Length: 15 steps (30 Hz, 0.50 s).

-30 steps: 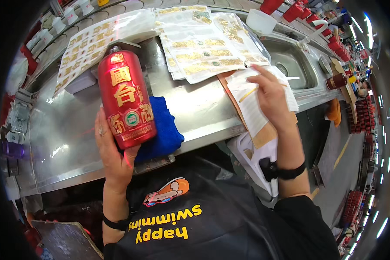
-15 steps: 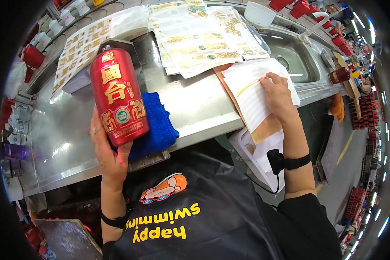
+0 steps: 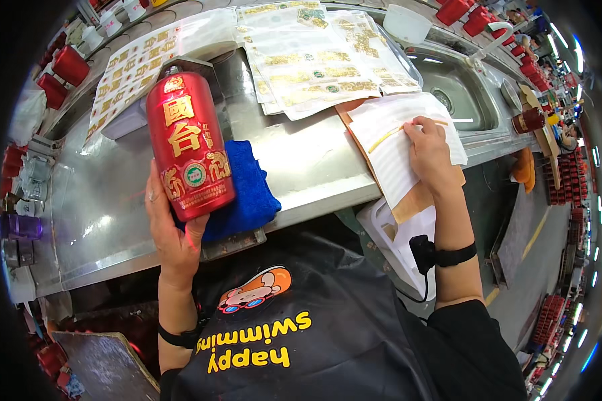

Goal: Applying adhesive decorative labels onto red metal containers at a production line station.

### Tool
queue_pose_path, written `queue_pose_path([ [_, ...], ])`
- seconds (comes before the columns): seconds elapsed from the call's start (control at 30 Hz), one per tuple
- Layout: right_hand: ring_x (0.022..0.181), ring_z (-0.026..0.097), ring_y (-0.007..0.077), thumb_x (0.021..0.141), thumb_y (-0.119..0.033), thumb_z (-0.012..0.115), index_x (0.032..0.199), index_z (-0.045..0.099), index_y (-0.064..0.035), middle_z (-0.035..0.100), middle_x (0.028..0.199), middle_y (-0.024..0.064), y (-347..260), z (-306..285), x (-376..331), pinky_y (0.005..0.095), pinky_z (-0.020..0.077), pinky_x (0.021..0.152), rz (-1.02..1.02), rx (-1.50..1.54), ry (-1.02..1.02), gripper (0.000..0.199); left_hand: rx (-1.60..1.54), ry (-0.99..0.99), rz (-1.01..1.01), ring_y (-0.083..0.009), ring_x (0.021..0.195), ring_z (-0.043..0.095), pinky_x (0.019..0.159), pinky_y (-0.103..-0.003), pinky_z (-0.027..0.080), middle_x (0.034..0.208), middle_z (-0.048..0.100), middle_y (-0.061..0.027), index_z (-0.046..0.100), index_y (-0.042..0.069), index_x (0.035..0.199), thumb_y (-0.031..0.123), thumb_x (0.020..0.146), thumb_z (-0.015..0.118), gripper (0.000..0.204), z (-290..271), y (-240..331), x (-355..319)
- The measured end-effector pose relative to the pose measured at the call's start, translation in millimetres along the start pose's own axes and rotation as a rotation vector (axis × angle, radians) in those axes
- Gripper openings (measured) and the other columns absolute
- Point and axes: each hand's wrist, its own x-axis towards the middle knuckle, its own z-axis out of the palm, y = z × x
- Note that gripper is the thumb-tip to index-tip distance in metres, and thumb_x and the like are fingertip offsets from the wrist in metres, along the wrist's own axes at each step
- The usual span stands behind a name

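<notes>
In my left hand (image 3: 170,224) a red bottle (image 3: 188,144) with gold lettering and a round green emblem leans back, its neck pointing away from me. The fingers wrap round its lower left side and base. A folded blue cloth (image 3: 247,190) lies on the metal worktop just right of the bottle. My right hand (image 3: 429,150) is over a stack of white paper sheets (image 3: 408,157), thumb and fingertips pinched at a thin gold strip (image 3: 385,138). The strip curves out on both sides of the fingertips. Brown card (image 3: 415,204) shows under the sheets.
Sheets of gold decals (image 3: 314,67) cover the far worktop, with more decal sheets (image 3: 137,63) at the far left. A sink (image 3: 458,93) with a faucet (image 3: 491,43) is at the right. A white plastic tub (image 3: 406,25) stands behind. Red bottles (image 3: 70,65) line the left.
The gold strip now also shows to the right of my right fingertips and curves more. My left hand still holds the bottle much as before. The whole view has shifted slightly.
</notes>
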Motion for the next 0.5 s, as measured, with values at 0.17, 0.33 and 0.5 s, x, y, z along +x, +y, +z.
queue_pose_path([
  [0.17,0.104,0.055,0.0319,0.076,0.002,0.059,0.100,0.069,-0.0098,0.060,0.113,0.0075,-6.2,17.1,-0.9,0.0418,0.0491,0.080,-0.084,0.090,0.068,0.028,-0.001,0.010,-0.013,-0.0377,0.132,0.038,0.109,-0.044,0.027,0.141,0.041,-0.0236,0.028,-0.005,0.144,0.055,0.085,0.062,0.091,-1.5,-0.6,-1.9],
  [0.33,0.103,0.054,0.0327,0.074,0.005,0.058,0.102,0.067,-0.0078,0.059,0.113,0.0118,-7.1,17.2,-1.1,0.0417,0.0474,0.085,-0.118,0.136,0.137,0.032,0.009,0.016,0.005,-0.0373,0.131,0.039,0.109,-0.044,0.028,0.141,0.042,-0.0229,0.029,-0.005,0.144,0.053,0.085,0.063,0.089,-1.1,-1.9,-3.2],
  [0.5,0.102,0.053,0.0335,0.072,0.007,0.056,0.102,0.063,-0.0037,0.054,0.117,0.0163,-11.1,7.4,0.1,0.0417,0.0452,0.090,-0.141,0.260,0.135,0.033,0.006,0.023,0.021,-0.0367,0.130,0.040,0.109,-0.043,0.029,0.140,0.043,-0.0225,0.029,-0.004,0.144,0.049,0.084,0.066,0.088,0.1,0.7,-5.0],
])
